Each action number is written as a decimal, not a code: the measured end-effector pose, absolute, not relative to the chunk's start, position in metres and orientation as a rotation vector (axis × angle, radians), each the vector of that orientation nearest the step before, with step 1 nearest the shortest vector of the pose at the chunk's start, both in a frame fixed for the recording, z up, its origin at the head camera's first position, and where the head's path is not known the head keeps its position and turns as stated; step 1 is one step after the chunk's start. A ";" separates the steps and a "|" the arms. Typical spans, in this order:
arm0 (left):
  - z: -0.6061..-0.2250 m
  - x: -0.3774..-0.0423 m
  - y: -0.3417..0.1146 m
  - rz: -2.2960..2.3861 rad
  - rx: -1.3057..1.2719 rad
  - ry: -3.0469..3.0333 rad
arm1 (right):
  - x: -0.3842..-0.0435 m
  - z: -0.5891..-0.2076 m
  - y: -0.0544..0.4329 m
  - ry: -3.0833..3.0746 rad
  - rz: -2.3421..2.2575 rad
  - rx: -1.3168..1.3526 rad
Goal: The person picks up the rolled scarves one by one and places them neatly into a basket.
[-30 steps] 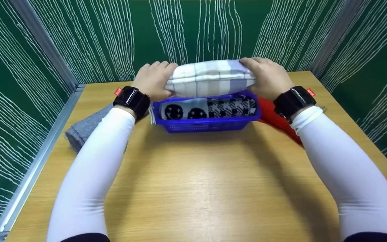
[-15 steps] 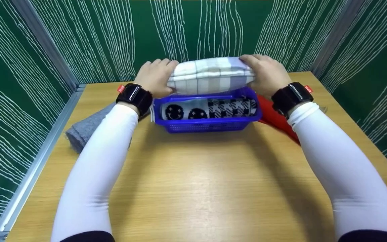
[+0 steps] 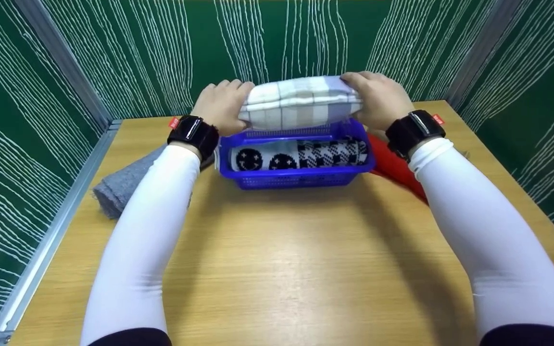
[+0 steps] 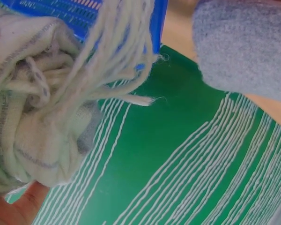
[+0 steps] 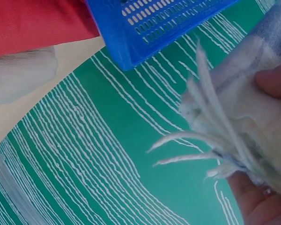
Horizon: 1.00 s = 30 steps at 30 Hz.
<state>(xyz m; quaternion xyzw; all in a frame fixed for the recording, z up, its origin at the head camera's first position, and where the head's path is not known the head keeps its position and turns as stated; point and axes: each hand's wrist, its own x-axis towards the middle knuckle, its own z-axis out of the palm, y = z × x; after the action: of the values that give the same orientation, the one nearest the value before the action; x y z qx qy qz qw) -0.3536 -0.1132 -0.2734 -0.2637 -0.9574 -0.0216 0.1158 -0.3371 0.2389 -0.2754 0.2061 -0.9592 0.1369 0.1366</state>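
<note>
In the head view, the left hand (image 3: 221, 106) and the right hand (image 3: 382, 100) grip opposite ends of a rolled checked scarf (image 3: 301, 103), fingers curled over the top and the two hands well apart. The scarf is up off the counter (image 3: 306, 259), by the far side of a blue basket (image 3: 296, 180); I can't tell whether it is directly above. In the basket lies knitted fabric (image 3: 274, 160) with smiling faces and a black-and-white check. A grey roll (image 3: 128, 180) lies to the left, and a red cloth (image 3: 397, 168) to the right.

In the left wrist view, the scarf's bundled end shows folded layers, with loose pale fringe (image 4: 126, 37) strung across in front of the basket. A bit of the left hand presses under the roll; most of its fingers are out of sight.

In the right wrist view, the right hand pinches the other end from two sides, the fringe sticking out. A pale cloth (image 5: 23, 77) lies against the red one.
</note>
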 end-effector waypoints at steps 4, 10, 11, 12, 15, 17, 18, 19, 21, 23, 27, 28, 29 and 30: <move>-0.272 -0.354 -0.112 -0.056 -0.772 -2.802 | -0.341 -0.275 0.240 -2.768 0.394 0.600; -0.273 -0.356 -0.111 -0.051 -0.759 -2.802 | -0.347 -0.275 0.240 -2.774 0.391 0.597; -0.274 -0.357 -0.111 -0.052 -0.757 -2.804 | -0.348 -0.275 0.240 -2.776 0.391 0.600; -0.275 -0.358 -0.110 -0.052 -0.757 -2.805 | -0.349 -0.275 0.240 -2.776 0.392 0.604; -0.277 -0.360 -0.109 -0.047 -0.759 -2.812 | -0.352 -0.276 0.241 -2.780 0.395 0.614; -0.278 -0.361 -0.109 -0.041 -0.757 -2.818 | -0.355 -0.276 0.241 -2.783 0.395 0.618; -0.279 -0.362 -0.109 -0.038 -0.756 -2.818 | -0.355 -0.277 0.240 -2.783 0.396 0.620; -0.279 -0.363 -0.109 -0.036 -0.754 -2.819 | -0.356 -0.277 0.241 -2.784 0.396 0.619; -0.279 -0.364 -0.109 -0.029 -0.749 -2.817 | -0.358 -0.279 0.240 -2.787 0.397 0.618; -0.280 -0.365 -0.109 -0.019 -0.744 -2.813 | -0.359 -0.280 0.240 -2.793 0.399 0.611; -0.281 -0.367 -0.109 -0.017 -0.743 -2.815 | -0.362 -0.283 0.239 -2.812 0.410 0.594; -0.282 -0.367 -0.109 -0.017 -0.743 -2.819 | -0.363 -0.284 0.239 -2.816 0.414 0.590; -0.282 -0.367 -0.110 -0.018 -0.742 -2.824 | -0.364 -0.285 0.239 -2.821 0.419 0.587; -0.283 -0.367 -0.110 -0.018 -0.740 -2.828 | -0.365 -0.286 0.238 -2.824 0.425 0.585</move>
<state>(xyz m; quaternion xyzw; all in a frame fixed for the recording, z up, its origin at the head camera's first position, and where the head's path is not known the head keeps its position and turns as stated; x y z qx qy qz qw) -0.3672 -0.1100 -0.2834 -0.2516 -0.9617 -0.0060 0.1090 -0.3646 0.2382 -0.2857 0.1994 -0.9625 0.1447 0.1131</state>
